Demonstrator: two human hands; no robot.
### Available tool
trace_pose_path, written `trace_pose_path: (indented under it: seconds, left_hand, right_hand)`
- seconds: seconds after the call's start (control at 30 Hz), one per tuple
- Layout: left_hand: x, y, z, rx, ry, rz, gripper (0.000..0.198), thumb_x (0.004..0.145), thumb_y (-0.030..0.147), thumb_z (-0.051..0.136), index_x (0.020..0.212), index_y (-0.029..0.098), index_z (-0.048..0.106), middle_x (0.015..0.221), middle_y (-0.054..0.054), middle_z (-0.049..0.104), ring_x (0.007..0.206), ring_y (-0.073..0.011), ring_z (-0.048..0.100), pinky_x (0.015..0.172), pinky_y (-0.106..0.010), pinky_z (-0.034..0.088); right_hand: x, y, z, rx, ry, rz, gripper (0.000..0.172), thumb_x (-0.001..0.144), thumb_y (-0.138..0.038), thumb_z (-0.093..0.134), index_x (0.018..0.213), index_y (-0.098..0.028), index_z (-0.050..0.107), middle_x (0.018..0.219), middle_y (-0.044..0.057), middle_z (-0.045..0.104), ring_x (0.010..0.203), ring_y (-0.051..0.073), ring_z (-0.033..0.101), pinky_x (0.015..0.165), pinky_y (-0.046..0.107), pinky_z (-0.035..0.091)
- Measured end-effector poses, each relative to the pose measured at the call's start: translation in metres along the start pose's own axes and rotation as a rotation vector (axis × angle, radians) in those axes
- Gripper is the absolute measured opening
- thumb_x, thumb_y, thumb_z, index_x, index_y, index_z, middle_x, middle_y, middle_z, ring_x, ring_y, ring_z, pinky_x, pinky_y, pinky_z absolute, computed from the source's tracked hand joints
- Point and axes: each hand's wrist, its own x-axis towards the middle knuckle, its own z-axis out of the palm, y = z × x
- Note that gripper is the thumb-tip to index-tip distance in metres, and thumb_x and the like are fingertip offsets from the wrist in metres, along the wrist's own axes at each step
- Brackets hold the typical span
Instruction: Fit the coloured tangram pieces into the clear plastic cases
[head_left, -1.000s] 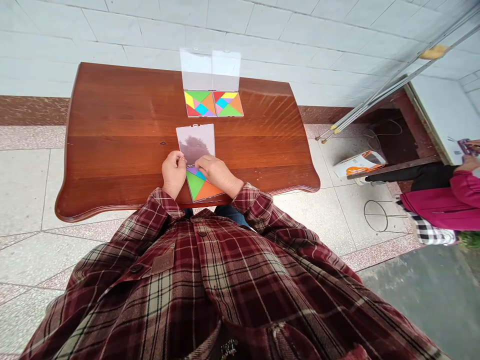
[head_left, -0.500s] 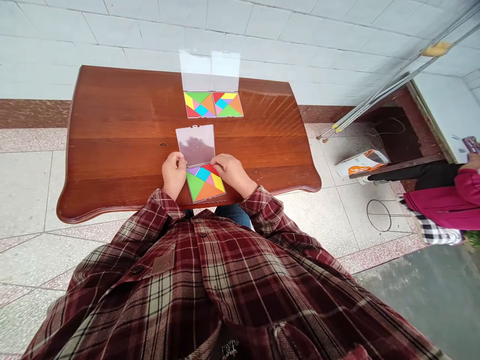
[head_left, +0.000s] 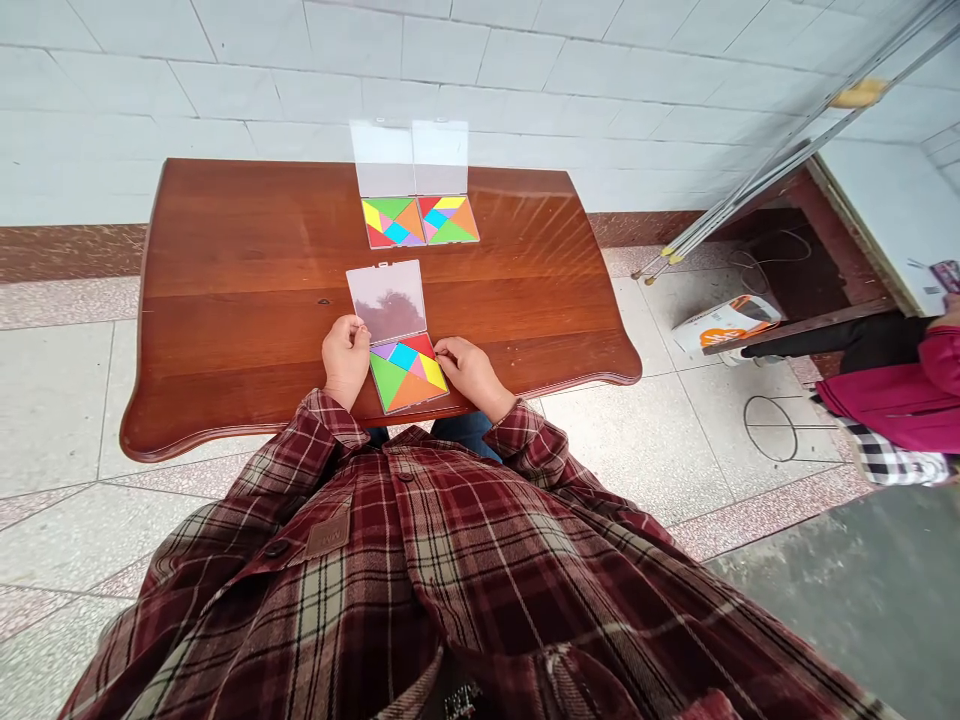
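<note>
An opened tangram case (head_left: pixel 403 388) lies near the table's front edge, its colored pieces forming a full square and its clear lid (head_left: pixel 387 301) folded back away from me. My left hand (head_left: pixel 345 358) is at the left side by the hinge, fingers curled together; what they pinch, if anything, is too small to tell. At the right edge, beside the red and yellow pieces, my right hand (head_left: pixel 474 374) has thumb and forefinger close together; whether something is between them cannot be made out. Two more opened cases, left (head_left: pixel 393 222) and right (head_left: pixel 448 219), sit side by side farther back.
The brown wooden table (head_left: pixel 225 330) stands against a white tiled wall. To the right are leaning metal poles (head_left: pixel 720 215), a white and orange bag (head_left: pixel 727 322) on the floor, a wire ring (head_left: pixel 771 428) and a seated person in a magenta top (head_left: pixel 885 400).
My right hand has moved from the case's top right corner to its right edge, uncovering the red piece. My left hand stays by the hinge. The view has shifted slightly.
</note>
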Motion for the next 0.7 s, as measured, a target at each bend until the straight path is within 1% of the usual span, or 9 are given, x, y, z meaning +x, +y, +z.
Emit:
trace_pose_path:
  seconds: [0.13, 0.2, 0.23, 0.33, 0.4, 0.47, 0.57, 0.7]
  left_hand:
    - [0.006, 0.004, -0.006, -0.075, -0.023, -0.110, 0.011, 0.080, 0.019, 0.051, 0.089, 0.020, 0.056, 0.075, 0.003, 0.060, 0.054, -0.0093, 0.050, 0.057, -0.024, 0.044]
    - [0.018, 0.006, -0.015, -0.089, -0.015, -0.155, 0.011, 0.079, 0.016, 0.049, 0.088, 0.019, 0.056, 0.074, 0.003, 0.060, 0.049, -0.0084, 0.047, 0.053, -0.024, 0.042]
    - [0.027, 0.006, -0.021, -0.077, 0.014, -0.156, 0.011, 0.079, 0.015, 0.049, 0.087, 0.019, 0.056, 0.073, 0.003, 0.060, 0.047, -0.0080, 0.046, 0.052, -0.024, 0.041]
    - [0.067, 0.003, -0.043, -0.015, 0.133, -0.131, 0.012, 0.078, 0.011, 0.047, 0.082, 0.019, 0.055, 0.069, 0.004, 0.057, 0.046, -0.0074, 0.046, 0.051, -0.022, 0.039]
    - [0.100, 0.000, -0.056, 0.018, 0.179, -0.122, 0.013, 0.077, 0.009, 0.046, 0.080, 0.019, 0.054, 0.068, 0.004, 0.057, 0.047, -0.0072, 0.046, 0.051, -0.022, 0.039]
    - [0.134, -0.002, -0.064, 0.034, 0.240, -0.135, 0.013, 0.078, 0.008, 0.045, 0.079, 0.019, 0.052, 0.068, 0.004, 0.056, 0.047, -0.0075, 0.046, 0.051, -0.022, 0.038]
    - [0.183, -0.001, -0.068, 0.063, 0.286, -0.169, 0.014, 0.078, 0.008, 0.045, 0.083, 0.019, 0.052, 0.067, 0.004, 0.054, 0.047, -0.0086, 0.046, 0.051, -0.023, 0.037]
    - [0.234, 0.002, -0.059, 0.092, 0.303, -0.195, 0.014, 0.079, 0.008, 0.045, 0.086, 0.018, 0.052, 0.067, 0.003, 0.053, 0.050, -0.0096, 0.046, 0.055, -0.025, 0.039]
  right_hand:
    - [-0.002, 0.013, -0.001, 0.050, 0.109, 0.030, 0.014, 0.087, -0.020, 0.050, 0.091, -0.021, 0.064, 0.096, 0.007, 0.070, 0.091, 0.021, 0.064, 0.087, 0.034, 0.050]
    - [-0.005, 0.022, -0.005, 0.051, 0.180, 0.046, 0.015, 0.087, -0.022, 0.049, 0.091, -0.021, 0.064, 0.096, 0.008, 0.071, 0.091, 0.022, 0.065, 0.087, 0.035, 0.051]
    - [-0.007, 0.027, -0.006, 0.046, 0.212, 0.051, 0.016, 0.087, -0.023, 0.049, 0.091, -0.021, 0.064, 0.095, 0.008, 0.071, 0.090, 0.022, 0.065, 0.087, 0.036, 0.051]
    - [-0.016, 0.038, -0.008, 0.018, 0.281, 0.038, 0.017, 0.088, -0.026, 0.047, 0.091, -0.022, 0.064, 0.094, 0.009, 0.071, 0.091, 0.023, 0.066, 0.087, 0.038, 0.052]
    - [-0.023, 0.041, -0.006, -0.015, 0.302, -0.003, 0.019, 0.090, -0.027, 0.046, 0.090, -0.022, 0.064, 0.093, 0.009, 0.071, 0.090, 0.023, 0.065, 0.086, 0.038, 0.052]
    - [-0.027, 0.041, -0.004, -0.061, 0.313, -0.044, 0.020, 0.091, -0.026, 0.045, 0.090, -0.021, 0.064, 0.090, 0.009, 0.071, 0.087, 0.023, 0.065, 0.085, 0.038, 0.052]
    - [-0.030, 0.036, -0.002, -0.108, 0.324, -0.067, 0.021, 0.092, -0.024, 0.044, 0.089, -0.022, 0.065, 0.087, 0.009, 0.070, 0.085, 0.023, 0.065, 0.083, 0.038, 0.052]
    - [-0.032, 0.031, -0.003, -0.113, 0.312, -0.056, 0.020, 0.093, -0.023, 0.046, 0.090, -0.024, 0.065, 0.088, 0.008, 0.071, 0.086, 0.023, 0.066, 0.082, 0.037, 0.054]
